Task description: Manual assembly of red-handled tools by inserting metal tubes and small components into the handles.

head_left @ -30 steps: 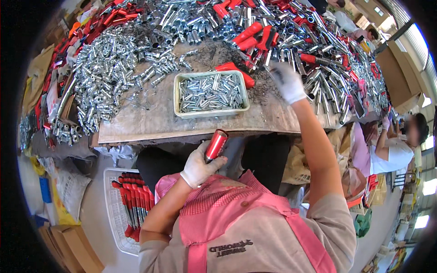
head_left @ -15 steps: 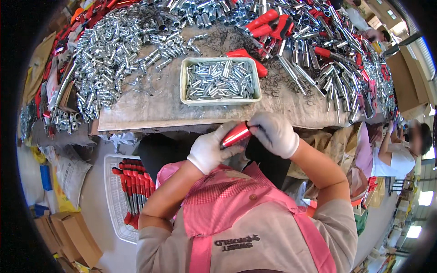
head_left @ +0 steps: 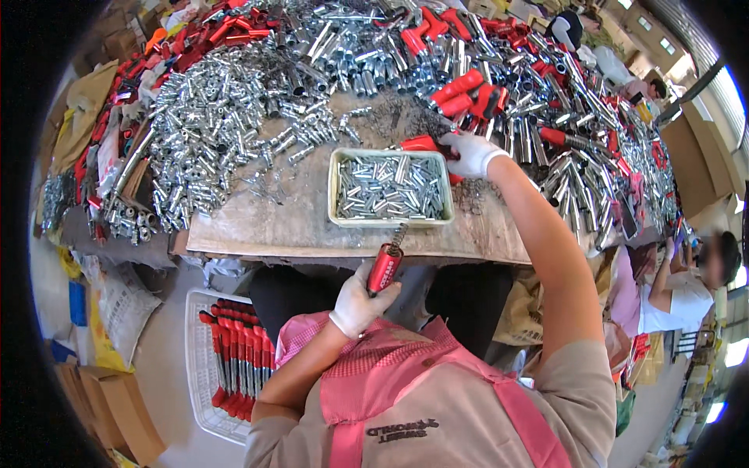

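My left hand (head_left: 363, 300), in a white glove, is closed around a short red cylinder (head_left: 385, 269) with pale lettering. A coil spring (head_left: 400, 234) stands out of its upper end, close to the table's front edge. My right hand (head_left: 474, 154), also gloved, reaches across the table, its fingers curved and slightly apart. It is over a red plastic handle piece (head_left: 420, 143) behind the tray, partly covering it. Whether its fingertips touch that piece or the loose springs (head_left: 470, 199) beside it, I cannot tell. The whitish tray (head_left: 335, 216) holds many small metal pins.
Metal fittings (head_left: 199, 129) are heaped at the left. Chrome tubes (head_left: 573, 168) and red handles (head_left: 460, 90) pile up at the right. A white basket (head_left: 193, 374) with red-handled tools stands on the floor at the left. Another person (head_left: 679, 285) sits at the far right.
My right hand has left the red cylinder and moved forward and right, behind the tray. The left hand has lowered with the cylinder, now more upright, its spring showing. The head view has shifted.
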`<state>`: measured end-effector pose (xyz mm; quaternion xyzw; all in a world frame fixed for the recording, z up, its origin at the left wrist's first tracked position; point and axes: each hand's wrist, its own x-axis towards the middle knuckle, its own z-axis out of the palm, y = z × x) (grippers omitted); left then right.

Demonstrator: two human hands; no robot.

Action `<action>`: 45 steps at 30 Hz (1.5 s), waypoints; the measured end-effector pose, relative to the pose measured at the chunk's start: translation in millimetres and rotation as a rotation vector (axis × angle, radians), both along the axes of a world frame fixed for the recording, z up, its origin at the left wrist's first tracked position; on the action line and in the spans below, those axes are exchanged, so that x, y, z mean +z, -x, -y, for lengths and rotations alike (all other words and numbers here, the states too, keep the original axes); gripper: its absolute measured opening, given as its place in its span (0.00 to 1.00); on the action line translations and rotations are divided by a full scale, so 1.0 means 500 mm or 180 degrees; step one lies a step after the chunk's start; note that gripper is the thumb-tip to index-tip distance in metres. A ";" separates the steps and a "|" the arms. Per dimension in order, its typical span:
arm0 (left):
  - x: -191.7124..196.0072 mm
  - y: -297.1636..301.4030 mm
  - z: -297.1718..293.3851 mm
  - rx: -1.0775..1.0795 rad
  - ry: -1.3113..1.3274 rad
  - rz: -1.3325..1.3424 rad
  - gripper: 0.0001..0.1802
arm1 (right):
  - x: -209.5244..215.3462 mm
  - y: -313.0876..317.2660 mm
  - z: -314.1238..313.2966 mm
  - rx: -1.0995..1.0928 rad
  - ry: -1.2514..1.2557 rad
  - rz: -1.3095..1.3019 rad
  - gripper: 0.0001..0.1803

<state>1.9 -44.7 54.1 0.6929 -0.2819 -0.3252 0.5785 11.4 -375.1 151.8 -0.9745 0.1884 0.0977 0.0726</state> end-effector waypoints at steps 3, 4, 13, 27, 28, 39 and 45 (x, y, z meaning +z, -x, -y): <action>-0.001 0.007 0.005 -0.0053 0.0030 -0.0120 0.25 | 0.015 0.003 -0.005 -0.0055 0.0248 0.0025 0.28; -0.003 0.008 0.009 -0.0164 0.0203 -0.0002 0.21 | -0.005 0.006 0.004 0.0167 0.0833 0.0476 0.25; -0.003 0.010 -0.020 -0.0065 0.0304 0.0043 0.21 | -0.061 0.011 0.054 0.0455 -0.0685 0.1162 0.19; 0.031 0.008 -0.042 -0.0008 0.0000 0.0105 0.25 | -0.017 0.029 0.038 -0.0531 0.0961 0.1942 0.26; 0.037 0.005 -0.050 0.0028 0.0018 0.0287 0.25 | -0.017 0.045 0.042 -0.0823 0.0654 0.2417 0.28; 0.071 -0.026 -0.086 -0.0259 -0.0388 0.1542 0.20 | 0.057 0.254 -0.215 0.0438 -0.2774 0.1214 0.23; 0.057 -0.003 -0.122 -0.1202 -0.0684 0.1230 0.19 | 0.063 0.255 -0.267 0.1147 -0.2102 -0.0038 0.25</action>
